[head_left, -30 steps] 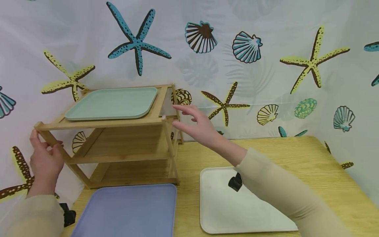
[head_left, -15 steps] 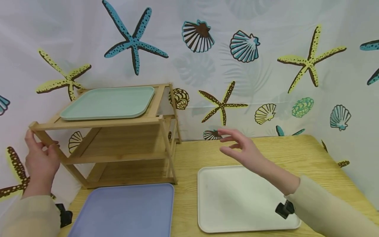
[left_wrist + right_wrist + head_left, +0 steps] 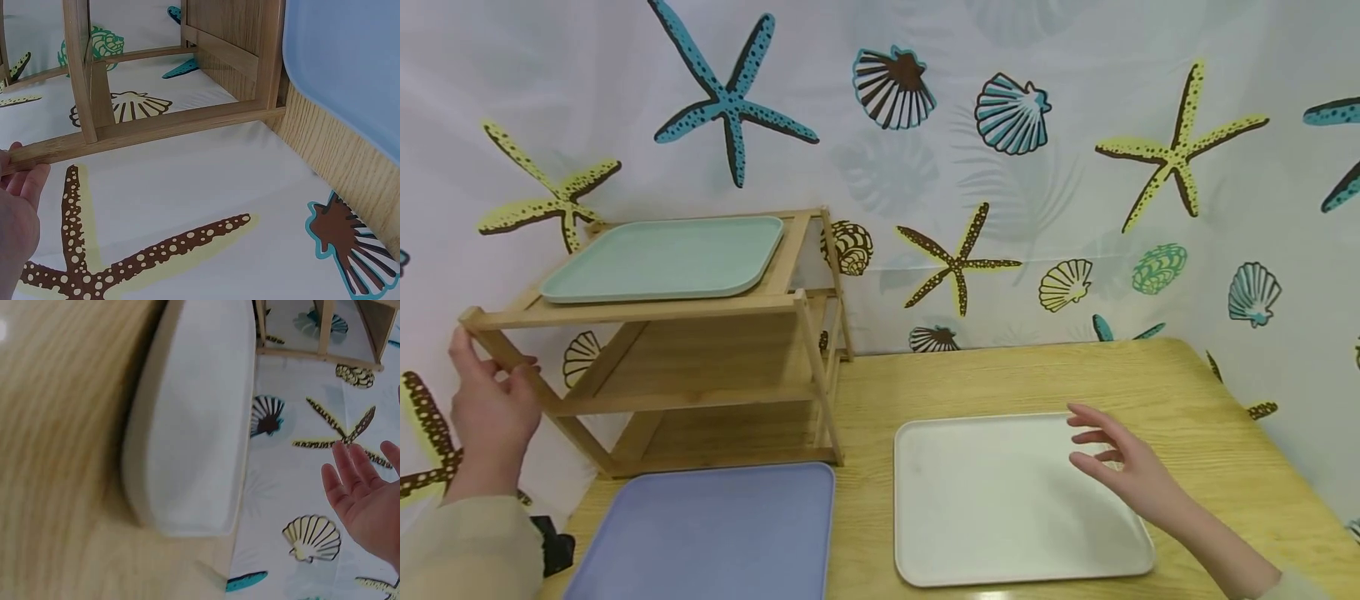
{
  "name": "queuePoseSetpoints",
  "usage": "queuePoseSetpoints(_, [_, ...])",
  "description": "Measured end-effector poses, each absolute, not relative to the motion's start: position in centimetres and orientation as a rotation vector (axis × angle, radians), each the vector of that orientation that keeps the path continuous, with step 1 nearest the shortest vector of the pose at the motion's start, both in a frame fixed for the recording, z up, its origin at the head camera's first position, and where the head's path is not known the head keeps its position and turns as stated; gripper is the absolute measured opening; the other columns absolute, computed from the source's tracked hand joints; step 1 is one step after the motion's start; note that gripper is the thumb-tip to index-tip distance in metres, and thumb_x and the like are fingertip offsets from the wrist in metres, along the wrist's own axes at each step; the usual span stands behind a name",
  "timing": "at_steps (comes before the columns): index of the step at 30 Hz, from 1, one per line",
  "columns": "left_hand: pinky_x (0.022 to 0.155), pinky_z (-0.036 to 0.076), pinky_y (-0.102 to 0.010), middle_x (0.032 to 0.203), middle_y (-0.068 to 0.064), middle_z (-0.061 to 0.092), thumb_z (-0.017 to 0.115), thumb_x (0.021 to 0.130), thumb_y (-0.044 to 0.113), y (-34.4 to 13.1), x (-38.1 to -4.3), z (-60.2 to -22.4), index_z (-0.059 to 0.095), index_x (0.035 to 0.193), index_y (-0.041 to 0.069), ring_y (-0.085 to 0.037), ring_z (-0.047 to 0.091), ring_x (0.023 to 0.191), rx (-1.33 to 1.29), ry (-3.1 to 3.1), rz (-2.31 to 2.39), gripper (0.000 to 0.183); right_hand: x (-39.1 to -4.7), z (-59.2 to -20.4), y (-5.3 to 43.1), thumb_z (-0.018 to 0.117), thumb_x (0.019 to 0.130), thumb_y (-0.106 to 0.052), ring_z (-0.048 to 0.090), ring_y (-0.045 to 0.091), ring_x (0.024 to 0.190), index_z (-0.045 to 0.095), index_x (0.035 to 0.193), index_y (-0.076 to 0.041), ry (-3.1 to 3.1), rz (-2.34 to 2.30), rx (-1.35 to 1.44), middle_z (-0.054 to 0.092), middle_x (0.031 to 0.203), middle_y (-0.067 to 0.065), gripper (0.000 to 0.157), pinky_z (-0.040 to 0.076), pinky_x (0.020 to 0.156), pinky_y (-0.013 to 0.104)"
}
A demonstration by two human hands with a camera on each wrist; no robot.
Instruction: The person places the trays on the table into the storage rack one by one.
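Observation:
At the left stands a three-tier wooden shelf rack (image 3: 700,367), with a mint-green tray (image 3: 662,260) lying on its top tier. My left hand (image 3: 493,417) grips the rack's front left post near the upper corner; in the left wrist view, fingers (image 3: 31,184) wrap that post (image 3: 144,139). Over the right part of a white tray (image 3: 1000,500) hovers my right hand (image 3: 1138,483), holding nothing. Its fingers (image 3: 359,469) are spread and loosely bent in the right wrist view.
A blue tray (image 3: 722,533) lies on the wooden table (image 3: 1022,383) in front of the rack. Behind and at both sides hangs a white cloth (image 3: 880,175) printed with starfish and shells.
My right hand has moved from beside the rack's right side, rightward and down, to over the white tray. My left hand keeps its grip on the post. The head view has shifted slightly right.

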State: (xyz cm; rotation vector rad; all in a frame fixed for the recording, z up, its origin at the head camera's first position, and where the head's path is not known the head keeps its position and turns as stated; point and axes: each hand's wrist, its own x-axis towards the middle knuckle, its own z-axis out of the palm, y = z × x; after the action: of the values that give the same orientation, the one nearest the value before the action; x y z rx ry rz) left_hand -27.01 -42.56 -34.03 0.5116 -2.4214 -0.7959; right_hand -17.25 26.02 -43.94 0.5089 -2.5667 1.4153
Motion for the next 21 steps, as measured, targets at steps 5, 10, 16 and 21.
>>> queuePoseSetpoints(5, [0.060,0.042,-0.029,0.140,-0.027,0.046,0.032,0.100,0.014,-42.5,-26.8,-33.6,-0.008,0.152,0.032,-0.049,0.051,0.117,0.518,-2.462,-0.875,0.069,-16.1,-46.2,29.3,0.065,0.094,-0.018,0.058,0.026,0.108,0.040,0.145,-0.007,-2.690,1.292,0.329,0.054,0.130,0.017,0.058,0.050,0.077,0.028])
queuePoseSetpoints(10, [0.083,0.047,-0.059,0.144,-0.028,0.040,0.031,0.100,0.014,-42.6,-26.9,-33.5,-0.011,0.152,0.034,-0.051,0.048,0.121,0.513,-2.479,-0.926,0.070,-15.1,-48.3,32.2,0.067,0.092,-0.016,0.055,0.043,0.109,0.037,0.144,0.002,-2.776,1.267,0.228,0.048,0.133,0.029,0.063,0.052,0.072,0.033])
queuePoseSetpoints(16, [0.090,0.041,-0.064,0.143,-0.029,0.042,0.031,0.100,0.015,-42.6,-27.0,-33.4,-0.012,0.151,0.036,-0.052,0.047,0.121,0.496,-2.474,-0.938,0.069,-14.5,-49.7,34.3,0.066,0.093,-0.021,0.051,0.048,0.113,0.031,0.146,0.005,-2.893,1.264,0.169,0.041,0.135,0.034,0.068,0.052,0.076,0.042])
queuePoseSetpoints(21, [0.088,0.042,-0.063,0.141,-0.029,0.044,0.031,0.100,0.014,-42.8,-26.8,-33.6,-0.011,0.151,0.035,-0.051,0.049,0.119,0.488,-2.466,-0.916,0.070,-14.9,-50.2,34.6,0.068,0.091,-0.017,0.061,0.028,0.099,0.035,0.142,0.009,-2.897,1.288,0.275,0.056,0.122,0.029,0.066,0.051,0.073,0.028])
